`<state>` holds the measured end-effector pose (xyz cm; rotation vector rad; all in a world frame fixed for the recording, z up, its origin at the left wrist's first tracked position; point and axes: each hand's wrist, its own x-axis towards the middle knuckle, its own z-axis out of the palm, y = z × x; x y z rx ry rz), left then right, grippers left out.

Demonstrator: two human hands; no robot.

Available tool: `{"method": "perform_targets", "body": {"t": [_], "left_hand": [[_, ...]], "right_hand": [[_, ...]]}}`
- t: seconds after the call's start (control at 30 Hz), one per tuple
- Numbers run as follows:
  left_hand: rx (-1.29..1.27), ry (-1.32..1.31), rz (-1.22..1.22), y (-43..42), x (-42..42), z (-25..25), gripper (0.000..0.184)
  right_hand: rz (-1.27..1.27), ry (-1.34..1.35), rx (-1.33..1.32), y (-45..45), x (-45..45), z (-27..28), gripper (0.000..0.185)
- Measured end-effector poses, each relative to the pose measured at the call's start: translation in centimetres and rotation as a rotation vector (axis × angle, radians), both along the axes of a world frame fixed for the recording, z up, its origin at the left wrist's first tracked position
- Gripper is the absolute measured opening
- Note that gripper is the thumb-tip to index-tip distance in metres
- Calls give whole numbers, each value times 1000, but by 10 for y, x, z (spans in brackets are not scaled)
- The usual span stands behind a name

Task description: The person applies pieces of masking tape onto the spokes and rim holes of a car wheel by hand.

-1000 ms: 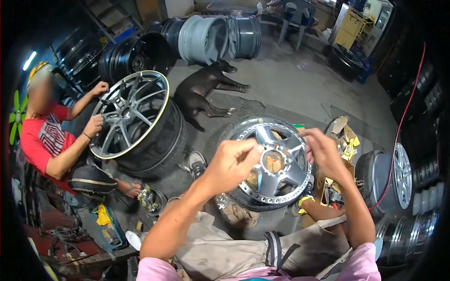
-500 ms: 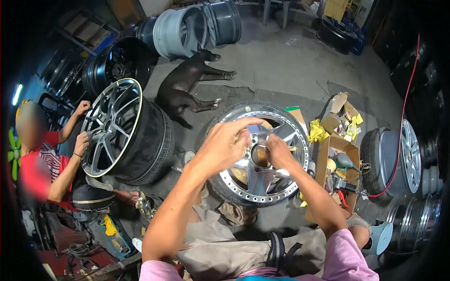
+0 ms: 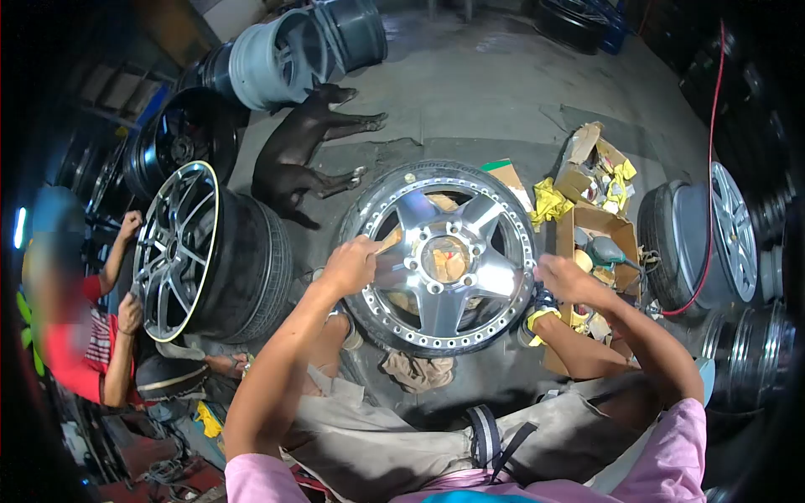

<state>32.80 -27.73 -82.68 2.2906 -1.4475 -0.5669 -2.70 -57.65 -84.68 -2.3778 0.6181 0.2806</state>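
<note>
While a co-worker in red had two hands at one spoked wheel on the left, one silver wheel with five spokes lay face up between the person's own two hands, one tyre around it. One more tyred wheel stood at the far right. One black dog lay beyond the tyre, to the left. Two cardboard boxes sat near its right side.

The left hand was over the left edge, fingers curled nearly closed; whether they gripped anything could not be told. The right hand was just beside the opposite edge, fingers bent and partly hidden, its hold equally unclear. The step in hand looked like handling the silver wheel from both sides; any further move seemed to call for even placement of both hands.

One crumpled cloth lay just below the tyre. Smallest were six round holes ringing the hub.
</note>
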Motion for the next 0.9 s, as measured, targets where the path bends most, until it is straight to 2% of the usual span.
{"method": "perform_targets", "body": {"t": [0.03,0.1,0.13,0.17,0.23,0.37,0.4,0.5,0.53,0.57,0.6,0.63,0.67,0.73,0.77,0.8,0.83,0.9], "left_hand": [[-3,-76,-2,-4,0,-9,35],[43,-87,18,-9,2,-25,42],[120,-94,35,-11,6,-38,44],[198,-98,54,-13,6,-42,47],[215,-89,47,-15,4,-44,49],[234,-98,160,-23,-5,-40,44],[228,-108,180,-23,-6,-43,42],[278,-95,183,-24,-24,-25,39],[280,-89,177,-21,-27,-36,39],[344,-73,105,-14,-29,-49,35],[409,-61,36,-5,-31,-59,33],[430,-39,28,1,-44,-56,33],[452,-19,17,4,-63,-50,33],[313,66,63,15,-96,-48,33],[317,63,73,16,-106,-54,33],[227,162,74,19,-114,-61,31],[133,261,79,24,-117,-65,30],[167,307,22,17,-108,-54,29]], "right_hand": [[-16,-7,3,2,-14,-14,31],[-398,95,548,13,-35,-40,46],[-437,78,598,19,-38,-46,54],[-450,73,610,27,-38,-57,54],[-695,-54,824,44,-38,-75,54],[-698,-225,961,66,-23,-78,55],[-766,-194,962,66,-20,-78,53],[-760,-177,975,48,-15,-60,50],[-806,-179,893,40,-12,-64,51],[-703,-173,798,21,-5,-59,55],[-702,-194,726,6,3,-54,59],[-598,-267,597,-11,12,-56,61],[-474,-220,471,-37,25,-62,61],[-264,-230,216,-66,68,-59,59],[-128,-197,-1,-80,93,-56,58],[-76,-218,-89,-86,115,-54,55],[-66,-91,-154,-80,137,-29,49],[-26,-202,-277,-70,162,-10,43]]}}
